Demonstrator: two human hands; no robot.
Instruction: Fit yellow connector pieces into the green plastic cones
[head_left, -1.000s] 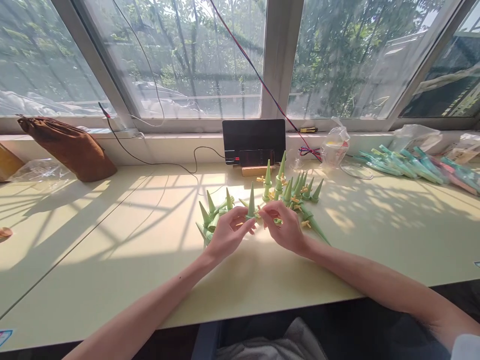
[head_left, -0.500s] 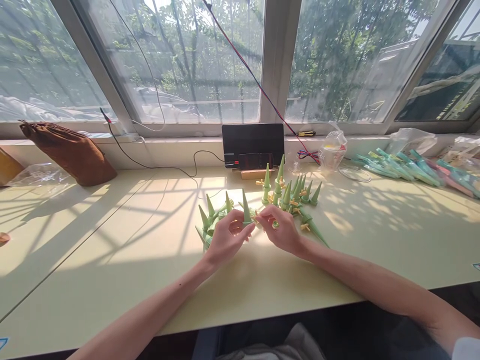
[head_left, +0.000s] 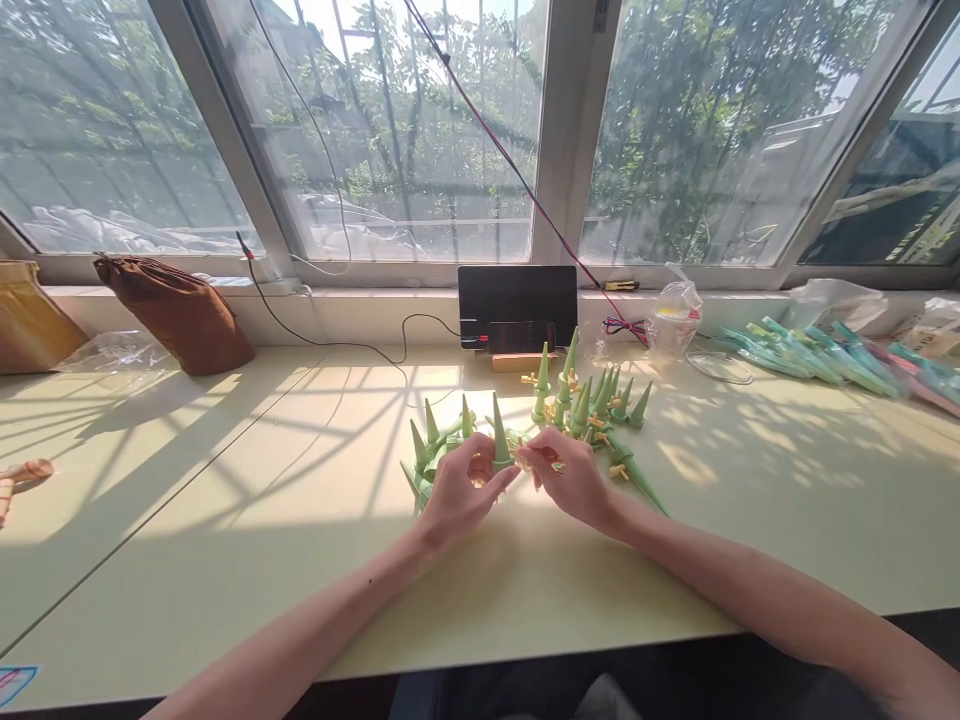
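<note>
My left hand (head_left: pixel 463 487) grips the base of a green cone-shaped piece (head_left: pixel 499 430), whose point stands up above the thumb and fingers. Close to the cone's right side, my right hand (head_left: pixel 571 478) is closed in a pinch on a small yellowish piece that is largely hidden by the fingertips. Left of and behind my left hand lie several green cones (head_left: pixel 417 446). Beyond my right hand, a cluster of green cones (head_left: pixel 582 408) stands upright, some with small yellow pegs at their sides. One green cone (head_left: pixel 637 477) lies on its side beside my right wrist.
A dark tablet (head_left: pixel 517 300) leans near the window, with a cable running left. At the back left is a brown drawstring bag (head_left: pixel 176 315). A plastic-wrapped cup (head_left: pixel 673 320) and several teal packets (head_left: pixel 817 350) are at the back right. The table edge (head_left: pixel 525 655) runs before me.
The view has shifted slightly, so everything sits a little lower and further right. Both hands keep nearly the same pose at the green cone, with the right fingertips slightly apart from its base.
</note>
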